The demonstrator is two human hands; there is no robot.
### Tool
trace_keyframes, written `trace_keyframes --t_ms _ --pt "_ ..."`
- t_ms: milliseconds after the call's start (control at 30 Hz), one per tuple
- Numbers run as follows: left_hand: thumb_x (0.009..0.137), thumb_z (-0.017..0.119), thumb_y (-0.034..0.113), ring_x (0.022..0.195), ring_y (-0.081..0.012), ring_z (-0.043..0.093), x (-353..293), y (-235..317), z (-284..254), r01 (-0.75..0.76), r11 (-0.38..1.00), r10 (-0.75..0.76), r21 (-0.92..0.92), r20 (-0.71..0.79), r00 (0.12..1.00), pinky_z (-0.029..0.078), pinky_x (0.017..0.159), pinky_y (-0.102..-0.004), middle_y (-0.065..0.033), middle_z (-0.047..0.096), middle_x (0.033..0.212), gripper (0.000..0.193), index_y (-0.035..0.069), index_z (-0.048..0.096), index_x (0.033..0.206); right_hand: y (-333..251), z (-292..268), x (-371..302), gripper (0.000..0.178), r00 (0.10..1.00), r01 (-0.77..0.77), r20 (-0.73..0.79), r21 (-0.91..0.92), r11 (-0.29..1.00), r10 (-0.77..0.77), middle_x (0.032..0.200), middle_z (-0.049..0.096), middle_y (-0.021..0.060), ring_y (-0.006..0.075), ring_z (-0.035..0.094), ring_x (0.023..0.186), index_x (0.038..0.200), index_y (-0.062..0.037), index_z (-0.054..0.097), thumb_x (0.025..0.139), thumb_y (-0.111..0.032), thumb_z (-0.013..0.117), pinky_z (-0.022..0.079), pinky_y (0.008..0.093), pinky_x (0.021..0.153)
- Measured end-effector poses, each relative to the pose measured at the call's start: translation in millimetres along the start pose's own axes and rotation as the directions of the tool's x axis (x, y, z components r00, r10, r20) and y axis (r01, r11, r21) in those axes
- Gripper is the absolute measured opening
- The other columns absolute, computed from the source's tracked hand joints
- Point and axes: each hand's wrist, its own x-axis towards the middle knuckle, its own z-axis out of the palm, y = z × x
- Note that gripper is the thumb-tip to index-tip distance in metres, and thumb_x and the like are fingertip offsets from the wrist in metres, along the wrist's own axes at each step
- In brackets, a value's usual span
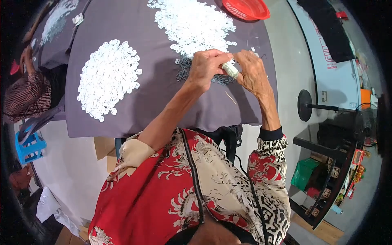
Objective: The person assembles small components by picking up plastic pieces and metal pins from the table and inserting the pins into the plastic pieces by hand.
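Over the far right part of the table, my left hand and my right hand come together, both closed. Between their fingertips they pinch a small pale bundle, whitish-green with a dark spot near its top; its exact kind is unclear. Beneath my hands lies a pile of small dark grey pieces, partly covered by them. Just beyond spreads a large heap of small white plastic pieces. A second heap of similar white pieces sits to the left. Near my right wrist is a thin pale stick.
A red plastic basket stands at the table's far right corner. The table wears a grey cloth. On the left, another person sits by a table with white pieces. A blue stool and a dark shelf flank the area.
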Motion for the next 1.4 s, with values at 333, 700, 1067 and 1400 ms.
trace_keyframes --t_ms 333,700,1067,1400 --pt "0.082 0.056 0.009 0.071 -0.0138 0.059 -2 0 4 -0.008 1.0 0.008 0.003 0.017 1.0 0.051 0.063 -0.0245 -0.0104 0.06 0.081 0.019 -0.009 0.057 0.09 -2 -5 -3 0.017 0.999 -0.021 0.035 -0.028 0.999 0.022 0.065 0.049 0.012 0.0295 0.048 0.06 0.074 -0.0016 0.051 0.063 -0.009 0.061 0.038 0.0374 0.055" --pt "0.076 0.061 0.012 0.063 -0.0139 0.059 0 -4 4 -0.003 0.999 0.003 -0.035 0.021 1.0 0.053 0.059 -0.0257 -0.0101 0.059 0.073 0.02 -0.007 0.061 0.083 12 -4 -6 0.02 0.993 0.098 0.056 0.035 0.995 -0.1 0.059 0.047 0.0106 0.0288 0.046 0.054 0.068 -0.002 0.047 0.064 -0.013 0.063 0.037 0.037 0.053" --pt "0.083 0.056 0.018 0.076 -0.0192 0.061 2 7 -24 0.039 0.992 -0.043 0.12 0.024 0.999 0.051 0.069 -0.0293 -0.0153 0.06 0.087 0.031 -0.008 0.055 0.098 2 9 -29 0.027 0.911 -0.412 0.147 0.283 0.866 0.385 0.063 0.054 0.0143 0.0288 0.052 0.054 0.073 0.0007 0.052 0.071 -0.022 0.067 0.04 0.0377 0.05" --pt "0.076 0.057 0.02 0.063 -0.0186 0.06 -30 59 -146 0.035 0.463 0.548 0.886 -0.317 0.774 0.047 0.059 -0.0312 -0.0108 0.065 0.075 0.022 0.0 0.065 0.081 -20 33 -81 0.01 0.844 -0.463 0.347 0.09 0.882 0.408 0.067 0.058 0.0181 0.0343 0.057 0.059 0.077 0.001 0.057 0.071 -0.006 0.06 0.043 0.0389 0.054"
